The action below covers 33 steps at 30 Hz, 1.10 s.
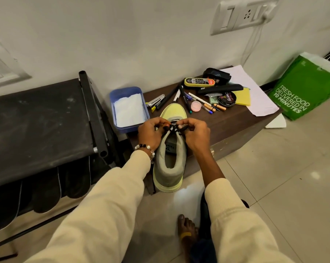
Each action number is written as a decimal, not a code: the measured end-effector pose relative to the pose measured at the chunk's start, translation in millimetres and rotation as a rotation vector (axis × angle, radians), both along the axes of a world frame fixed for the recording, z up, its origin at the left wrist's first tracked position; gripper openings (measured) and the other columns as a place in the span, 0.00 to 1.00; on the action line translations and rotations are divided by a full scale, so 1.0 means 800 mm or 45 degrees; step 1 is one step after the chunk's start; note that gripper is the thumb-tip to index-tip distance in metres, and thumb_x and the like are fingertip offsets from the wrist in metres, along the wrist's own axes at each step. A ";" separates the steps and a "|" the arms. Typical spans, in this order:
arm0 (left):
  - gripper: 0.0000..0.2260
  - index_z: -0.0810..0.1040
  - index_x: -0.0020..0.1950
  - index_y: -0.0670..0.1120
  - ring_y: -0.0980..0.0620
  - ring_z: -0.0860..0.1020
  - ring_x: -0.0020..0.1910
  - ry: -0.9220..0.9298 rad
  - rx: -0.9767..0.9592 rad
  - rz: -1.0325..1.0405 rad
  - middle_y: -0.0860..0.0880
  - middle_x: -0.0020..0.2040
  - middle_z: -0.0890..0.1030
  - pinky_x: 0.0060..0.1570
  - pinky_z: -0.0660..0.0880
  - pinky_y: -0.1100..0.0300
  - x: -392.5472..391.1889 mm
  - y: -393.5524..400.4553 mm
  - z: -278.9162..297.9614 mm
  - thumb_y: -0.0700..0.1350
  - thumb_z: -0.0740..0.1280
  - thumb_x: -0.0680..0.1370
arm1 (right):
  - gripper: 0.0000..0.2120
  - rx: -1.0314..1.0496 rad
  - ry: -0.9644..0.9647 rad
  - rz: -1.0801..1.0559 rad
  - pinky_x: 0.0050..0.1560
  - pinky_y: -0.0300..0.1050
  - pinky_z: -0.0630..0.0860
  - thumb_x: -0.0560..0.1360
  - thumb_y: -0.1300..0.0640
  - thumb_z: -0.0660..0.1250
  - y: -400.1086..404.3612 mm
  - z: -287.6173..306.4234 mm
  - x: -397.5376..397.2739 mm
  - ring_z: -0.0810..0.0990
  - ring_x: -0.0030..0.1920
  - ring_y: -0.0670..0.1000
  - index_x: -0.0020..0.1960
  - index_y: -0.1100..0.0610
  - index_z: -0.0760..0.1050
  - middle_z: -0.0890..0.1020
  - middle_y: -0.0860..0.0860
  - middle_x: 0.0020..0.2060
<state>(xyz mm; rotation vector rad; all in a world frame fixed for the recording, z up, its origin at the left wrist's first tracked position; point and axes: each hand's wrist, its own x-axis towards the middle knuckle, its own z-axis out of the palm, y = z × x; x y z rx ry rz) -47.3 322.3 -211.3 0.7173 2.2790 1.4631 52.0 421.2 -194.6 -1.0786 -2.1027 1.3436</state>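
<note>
Home entry corner: shoe rack [46, 120], tiled floor [274, 177], polish tin [226, 99], wall sockets [244, 15].

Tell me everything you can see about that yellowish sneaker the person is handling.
The sneaker has a pale yellow toe and sole, and a grey-green upper that looks like fabric, with a padded collar and a printed insole visible inside. It stands upright on the brown cabinet top, toe toward the wall and heel toward the camera at the near edge. The left hand and right hand both pinch its dark laces above the tongue.
</note>
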 end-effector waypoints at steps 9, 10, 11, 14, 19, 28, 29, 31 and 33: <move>0.07 0.73 0.56 0.40 0.42 0.77 0.54 -0.043 -0.218 -0.009 0.39 0.53 0.79 0.56 0.73 0.51 -0.008 0.012 0.003 0.38 0.57 0.82 | 0.11 -0.032 -0.031 0.034 0.53 0.42 0.76 0.75 0.69 0.62 -0.001 0.005 -0.004 0.77 0.51 0.47 0.49 0.55 0.76 0.80 0.49 0.48; 0.07 0.73 0.56 0.40 0.42 0.77 0.54 -0.070 -0.206 -0.006 0.39 0.53 0.79 0.55 0.73 0.53 -0.009 0.012 0.005 0.39 0.56 0.82 | 0.12 -0.053 -0.025 0.005 0.54 0.44 0.77 0.75 0.70 0.62 0.001 0.006 -0.003 0.78 0.50 0.47 0.48 0.54 0.75 0.80 0.49 0.47; 0.07 0.73 0.55 0.40 0.43 0.77 0.53 -0.075 -0.190 -0.015 0.39 0.53 0.79 0.55 0.73 0.54 -0.009 0.012 0.009 0.40 0.57 0.82 | 0.13 -0.086 -0.017 -0.025 0.54 0.47 0.78 0.74 0.71 0.62 0.005 0.007 -0.001 0.79 0.49 0.48 0.47 0.53 0.74 0.80 0.50 0.45; 0.06 0.76 0.54 0.41 0.47 0.78 0.52 -0.115 -0.110 -0.024 0.42 0.52 0.80 0.54 0.73 0.58 -0.005 0.003 0.020 0.40 0.61 0.81 | 0.13 -0.211 -0.025 0.016 0.53 0.51 0.80 0.73 0.71 0.65 0.016 0.012 0.006 0.81 0.48 0.48 0.44 0.53 0.76 0.82 0.50 0.43; 0.06 0.82 0.52 0.42 0.50 0.79 0.51 -0.059 -0.072 -0.083 0.47 0.49 0.82 0.59 0.75 0.55 0.002 -0.012 0.025 0.37 0.68 0.77 | 0.09 -0.105 -0.114 0.215 0.57 0.49 0.77 0.72 0.66 0.69 0.013 0.020 0.013 0.80 0.51 0.48 0.46 0.54 0.82 0.82 0.48 0.46; 0.04 0.80 0.51 0.42 0.47 0.79 0.51 0.196 -0.202 -0.041 0.44 0.50 0.82 0.55 0.76 0.53 0.008 0.000 0.021 0.40 0.66 0.78 | 0.10 0.111 -0.189 0.192 0.55 0.44 0.76 0.74 0.67 0.66 0.007 0.021 0.005 0.79 0.50 0.48 0.45 0.54 0.80 0.82 0.50 0.45; 0.05 0.79 0.52 0.42 0.47 0.78 0.51 0.253 -0.247 -0.045 0.44 0.51 0.81 0.54 0.76 0.52 0.008 0.000 0.021 0.40 0.65 0.79 | 0.09 0.131 -0.215 0.212 0.56 0.44 0.76 0.75 0.68 0.64 0.005 0.021 0.003 0.78 0.51 0.49 0.46 0.56 0.79 0.81 0.52 0.47; 0.06 0.77 0.55 0.41 0.47 0.77 0.51 0.312 -0.323 -0.053 0.43 0.52 0.80 0.52 0.74 0.55 0.007 0.000 0.021 0.38 0.62 0.80 | 0.08 0.133 -0.269 0.253 0.53 0.47 0.76 0.75 0.68 0.61 0.005 0.022 0.002 0.77 0.51 0.52 0.49 0.59 0.76 0.80 0.54 0.48; 0.07 0.75 0.56 0.40 0.47 0.76 0.51 0.287 -0.340 -0.062 0.43 0.52 0.79 0.50 0.71 0.58 0.006 0.000 0.022 0.36 0.60 0.81 | 0.07 0.119 -0.290 0.285 0.46 0.45 0.73 0.77 0.65 0.60 0.007 0.023 0.004 0.76 0.49 0.51 0.50 0.60 0.75 0.79 0.55 0.48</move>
